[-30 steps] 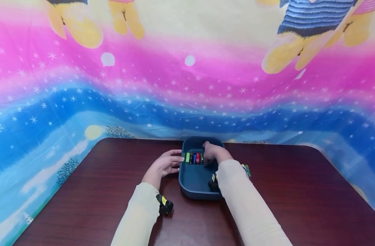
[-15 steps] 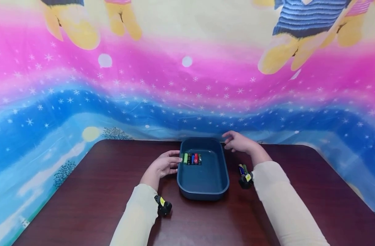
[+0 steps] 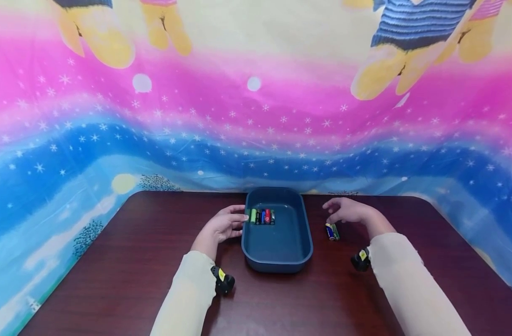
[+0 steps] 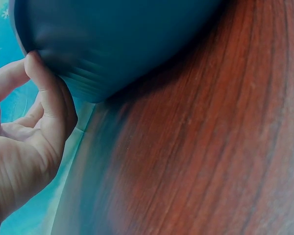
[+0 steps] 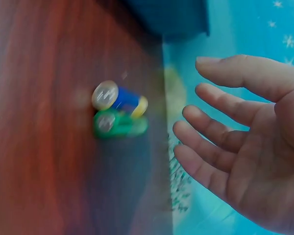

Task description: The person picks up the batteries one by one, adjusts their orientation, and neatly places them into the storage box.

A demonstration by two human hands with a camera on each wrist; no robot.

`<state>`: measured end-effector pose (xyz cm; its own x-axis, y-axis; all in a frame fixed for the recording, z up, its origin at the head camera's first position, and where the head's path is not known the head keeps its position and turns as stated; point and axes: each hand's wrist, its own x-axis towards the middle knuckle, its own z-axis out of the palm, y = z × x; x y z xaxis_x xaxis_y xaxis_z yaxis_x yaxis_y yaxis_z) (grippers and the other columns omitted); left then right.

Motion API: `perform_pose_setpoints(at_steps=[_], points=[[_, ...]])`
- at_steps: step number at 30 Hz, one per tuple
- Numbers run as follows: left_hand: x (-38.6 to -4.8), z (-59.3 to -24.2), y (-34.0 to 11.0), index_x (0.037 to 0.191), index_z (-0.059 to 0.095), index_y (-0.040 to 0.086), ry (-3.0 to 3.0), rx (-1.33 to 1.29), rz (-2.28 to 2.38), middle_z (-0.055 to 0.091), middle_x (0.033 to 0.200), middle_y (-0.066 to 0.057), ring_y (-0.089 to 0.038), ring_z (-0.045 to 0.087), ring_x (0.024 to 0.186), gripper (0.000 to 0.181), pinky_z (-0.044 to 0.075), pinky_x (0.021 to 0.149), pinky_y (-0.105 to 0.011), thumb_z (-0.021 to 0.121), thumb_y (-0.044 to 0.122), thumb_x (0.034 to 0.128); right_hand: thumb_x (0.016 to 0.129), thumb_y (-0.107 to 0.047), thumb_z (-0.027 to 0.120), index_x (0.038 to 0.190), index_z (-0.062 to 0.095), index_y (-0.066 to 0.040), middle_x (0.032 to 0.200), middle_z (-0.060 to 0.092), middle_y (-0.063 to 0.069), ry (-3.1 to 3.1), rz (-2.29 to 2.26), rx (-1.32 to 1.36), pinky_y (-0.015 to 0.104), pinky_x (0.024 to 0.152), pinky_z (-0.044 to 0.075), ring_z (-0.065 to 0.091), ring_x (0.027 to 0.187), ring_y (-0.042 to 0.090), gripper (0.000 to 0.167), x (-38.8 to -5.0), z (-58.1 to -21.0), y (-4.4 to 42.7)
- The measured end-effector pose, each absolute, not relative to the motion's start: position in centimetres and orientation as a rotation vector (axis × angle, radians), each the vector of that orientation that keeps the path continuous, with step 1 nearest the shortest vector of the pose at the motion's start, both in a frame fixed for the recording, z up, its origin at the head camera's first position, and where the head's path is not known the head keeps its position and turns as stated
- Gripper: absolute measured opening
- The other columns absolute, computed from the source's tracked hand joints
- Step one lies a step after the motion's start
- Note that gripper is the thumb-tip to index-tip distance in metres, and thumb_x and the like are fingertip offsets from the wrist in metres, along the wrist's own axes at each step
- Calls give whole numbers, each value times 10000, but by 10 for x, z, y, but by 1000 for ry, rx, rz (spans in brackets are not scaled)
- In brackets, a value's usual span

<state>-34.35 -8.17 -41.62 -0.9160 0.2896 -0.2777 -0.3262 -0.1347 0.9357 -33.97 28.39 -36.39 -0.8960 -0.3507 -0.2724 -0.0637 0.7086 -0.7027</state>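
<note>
A dark blue-grey rectangular tray (image 3: 277,249) stands on the table, with several batteries (image 3: 263,217) lined up side by side against its left wall. At that wall my left hand (image 3: 225,225) rests from outside, its thumb at the rim (image 4: 18,34). My right hand (image 3: 351,211) hovers right of the tray, fingers spread loosely and holding nothing. Just below its fingertips in the head view, two batteries lie together on the tabletop: a blue and yellow one (image 5: 126,100) and a green one (image 5: 120,125), both blurred in the right wrist view.
The dark red-brown wooden table (image 3: 163,261) reaches back to a colourful printed cloth (image 3: 256,126) hanging behind it. Each wrist bears a small black camera, one on the left (image 3: 224,282) and one on the right (image 3: 360,260).
My right hand has left the tray's inside, moved right past its rim and come to the two loose batteries. A row of batteries stays in the tray; my left hand has stayed at the wall.
</note>
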Motion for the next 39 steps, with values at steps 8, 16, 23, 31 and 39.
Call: perform_pose_setpoints(at_steps=[8, 16, 23, 31, 39], points=[[-345, -418, -82, 1336, 424, 65, 1738, -44, 2099, 583, 1124, -203, -161, 602, 745, 504, 517, 585, -294, 605, 30, 867, 733, -68, 746, 1238, 456, 78, 1213, 442, 268, 2497, -985, -351, 457, 887, 425, 413, 1102, 413, 601, -329, -385, 304], [-347, -419, -82, 1318, 439, 80, 1740, -46, 2101, 583, 1118, -193, -160, 600, 747, 486, 515, 586, -293, 609, 35, 865, 717, -112, 788, 1231, 482, 58, 1245, 405, 275, 2548, -961, -361, 468, 877, 433, 385, 1118, 423, 622, -324, -397, 308], [-346, -419, -82, 1310, 443, 89, 1729, -61, 2106, 593, 1088, -175, -150, 599, 732, 487, 509, 574, -286, 610, 21, 858, 687, -136, 815, 1202, 535, 13, 1218, 360, 241, 2627, -897, -363, 475, 836, 443, 377, 1091, 435, 605, -321, -402, 304], [-346, -418, -82, 1311, 440, 84, 1734, -47, 2108, 589, 1086, -177, -148, 596, 728, 487, 512, 581, -291, 613, 29, 858, 688, -114, 810, 1174, 563, 0, 1216, 354, 249, 2659, -878, -351, 470, 826, 451, 391, 1076, 426, 556, -322, -402, 303], [-345, -420, -82, 1307, 444, 82, 1735, -51, 2111, 585, 1105, -184, -156, 596, 743, 478, 516, 592, -298, 614, 35, 863, 696, -27, 779, 1189, 538, 39, 1196, 402, 260, 2629, -960, -338, 423, 779, 487, 419, 1053, 411, 553, -324, -405, 306]])
